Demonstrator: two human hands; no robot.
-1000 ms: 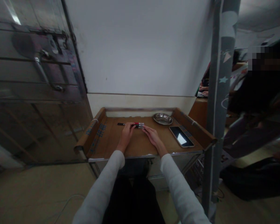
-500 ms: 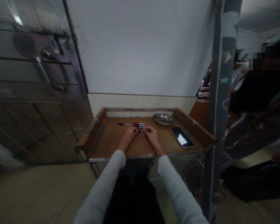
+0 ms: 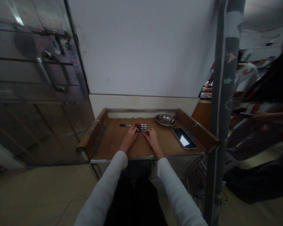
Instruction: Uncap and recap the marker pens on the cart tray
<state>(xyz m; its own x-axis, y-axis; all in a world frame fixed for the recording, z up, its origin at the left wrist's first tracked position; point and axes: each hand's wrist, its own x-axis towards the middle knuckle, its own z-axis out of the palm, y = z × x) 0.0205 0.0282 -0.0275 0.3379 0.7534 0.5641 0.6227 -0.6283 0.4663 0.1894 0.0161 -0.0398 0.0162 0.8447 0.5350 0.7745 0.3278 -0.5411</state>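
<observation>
Side by side on the brown cardboard table top lie several small marker pens, a red pen (image 3: 141, 124) at the far side and black ones nearer me. At the near edge of this row, my left hand (image 3: 132, 133) pinches the left end of a black marker pen (image 3: 141, 131). The fingers of my right hand (image 3: 151, 135) are closed at its right end. My fingertips partly cover this pen. One more black pen (image 3: 124, 125) lies apart, just beyond my left hand.
A round steel dish (image 3: 165, 120) stands at the back right. Nearer me is a phone (image 3: 184, 138), lying flat. Raised cardboard sides (image 3: 91, 131) border the table. To the right are a grey post (image 3: 223, 103) and people; a metal door (image 3: 35, 81) is at left.
My hands have moved the black pen slightly away from me, up against the row. At the right, a person in dark clothing has shifted. The dish and phone stay put.
</observation>
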